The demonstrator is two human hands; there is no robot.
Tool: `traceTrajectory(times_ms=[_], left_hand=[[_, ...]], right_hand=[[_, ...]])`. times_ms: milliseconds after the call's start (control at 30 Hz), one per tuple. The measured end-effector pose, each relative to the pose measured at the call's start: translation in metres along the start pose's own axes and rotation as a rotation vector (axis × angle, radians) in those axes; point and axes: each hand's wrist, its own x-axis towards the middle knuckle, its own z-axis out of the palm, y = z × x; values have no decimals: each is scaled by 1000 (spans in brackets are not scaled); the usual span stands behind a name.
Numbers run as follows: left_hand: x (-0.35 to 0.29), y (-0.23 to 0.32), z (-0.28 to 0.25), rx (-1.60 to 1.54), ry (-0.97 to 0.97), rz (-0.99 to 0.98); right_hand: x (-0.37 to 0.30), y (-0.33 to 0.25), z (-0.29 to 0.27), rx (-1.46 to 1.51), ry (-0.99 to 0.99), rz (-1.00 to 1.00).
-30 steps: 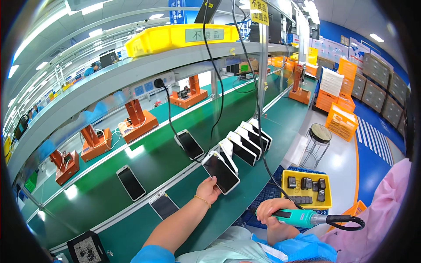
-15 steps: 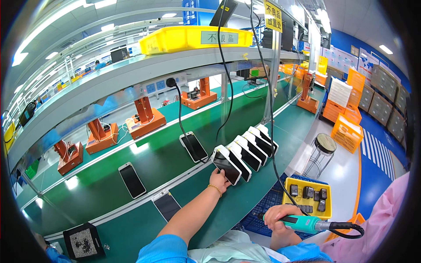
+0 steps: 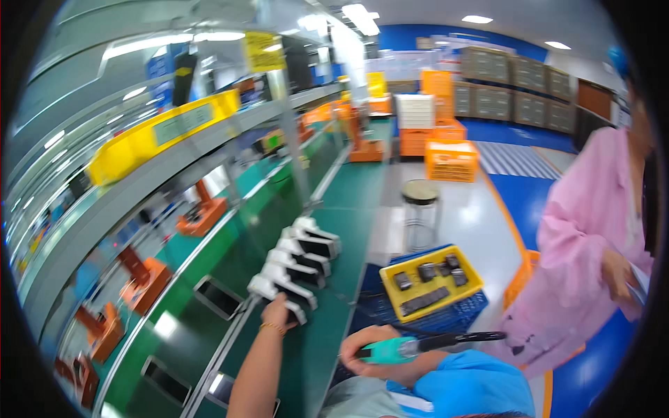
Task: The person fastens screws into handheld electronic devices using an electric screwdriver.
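A row of several white-edged phones [image 3: 298, 256] leans on the green bench, partly smeared by motion. My left hand [image 3: 277, 313] grips the edge of the nearest phone [image 3: 284, 292], its fingers partly hidden. In my right hand [image 3: 364, 347], low in the middle of the view, is a teal electric screwdriver [image 3: 394, 352], its dark cable running right. One dark-screened phone [image 3: 218, 297] lies on the belt left of the row. Another phone [image 3: 166, 381] rests farther down the belt, and a third lies partly hidden beside my left forearm.
A yellow tray [image 3: 391, 298] with dark blocks sits on a blue crate [image 3: 463, 310] right of the bench. Beyond it are a stool [image 3: 421, 191] and orange crates [image 3: 451, 167]. Someone in pink [image 3: 578, 244] stands at right. Orange fixtures [image 3: 145, 282] line the belt's far side.
My view has swung right, so bench and phones appear farther left and the person in pink shows more. My left hand stays at the nearest phone; my right keeps the screwdriver.
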Motion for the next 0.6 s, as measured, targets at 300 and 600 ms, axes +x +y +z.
traceTrajectory(times_ms=[300,600], left_hand=[[4,-22,11,594,221,140],[-195,-62,-136,919,333,962]], right_hand=[[-10,39,20,546,-6,-304],[7,38,67,576,26,-244]])
